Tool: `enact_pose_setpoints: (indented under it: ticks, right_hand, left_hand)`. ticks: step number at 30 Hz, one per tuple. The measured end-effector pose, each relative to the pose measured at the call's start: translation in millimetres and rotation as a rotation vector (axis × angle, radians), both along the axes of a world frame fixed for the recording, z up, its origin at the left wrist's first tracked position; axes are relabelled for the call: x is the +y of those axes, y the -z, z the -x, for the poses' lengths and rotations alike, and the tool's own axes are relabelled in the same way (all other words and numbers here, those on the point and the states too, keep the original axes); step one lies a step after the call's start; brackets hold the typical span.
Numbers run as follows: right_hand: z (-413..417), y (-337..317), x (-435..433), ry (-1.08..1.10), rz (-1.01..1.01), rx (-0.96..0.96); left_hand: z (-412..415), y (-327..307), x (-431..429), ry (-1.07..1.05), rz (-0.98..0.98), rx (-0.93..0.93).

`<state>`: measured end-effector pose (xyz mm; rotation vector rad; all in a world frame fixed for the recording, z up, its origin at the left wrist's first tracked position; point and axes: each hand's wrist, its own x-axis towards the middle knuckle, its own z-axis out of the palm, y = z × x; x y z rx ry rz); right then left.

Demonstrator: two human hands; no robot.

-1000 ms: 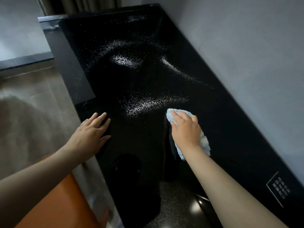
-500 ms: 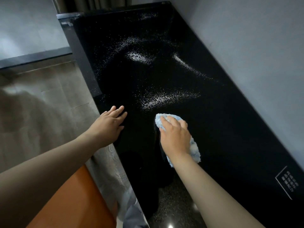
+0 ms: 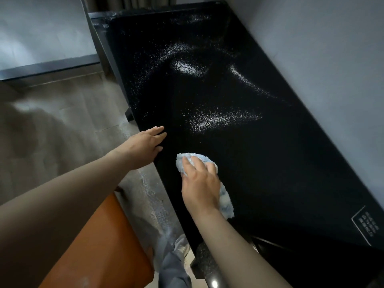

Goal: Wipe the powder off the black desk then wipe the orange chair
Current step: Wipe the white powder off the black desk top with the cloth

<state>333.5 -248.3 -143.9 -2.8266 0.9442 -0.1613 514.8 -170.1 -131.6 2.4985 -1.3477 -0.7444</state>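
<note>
The black desk [image 3: 280,163] runs from near right to far middle along a grey wall. White powder [image 3: 220,119] lies on it in several streaks and patches across the middle and far part. My right hand [image 3: 199,179] presses a light blue cloth [image 3: 225,201] flat onto the desk near its front edge, fingers spread over it. At the desk's left edge my left hand [image 3: 145,142] rests with straight fingers, holding nothing. The orange chair [image 3: 97,246] shows at the lower left, under my left forearm.
A grey wall [image 3: 322,69] borders the desk on the right. Wood-look floor [image 3: 52,121] lies to the left, with some powder along the desk's foot. A white printed label [image 3: 366,225] sits on the near right of the desk. My legs and shoe [image 3: 176,252] stand between chair and desk.
My right hand has slid the cloth left and toward me along the desk's front part. The left hand stayed at the desk's edge while the view swung left.
</note>
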Motion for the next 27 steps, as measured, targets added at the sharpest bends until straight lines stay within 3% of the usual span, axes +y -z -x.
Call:
enact_pose_setpoints:
  ticks: [8, 16, 27]
  right_hand:
    - [1, -10, 37, -0.012, -0.089, 0.058]
    - [-4, -35, 71, -0.158, -0.329, 0.138]
    - [31, -77, 105, -0.032, -0.414, 0.108]
  left_hand:
    - [13, 9, 66, -0.124, 0.119, -0.034]
    - [47, 5, 136, -0.356, -0.028, 0.130]
    - [78, -34, 196, -0.458, 0.009, 0.280]
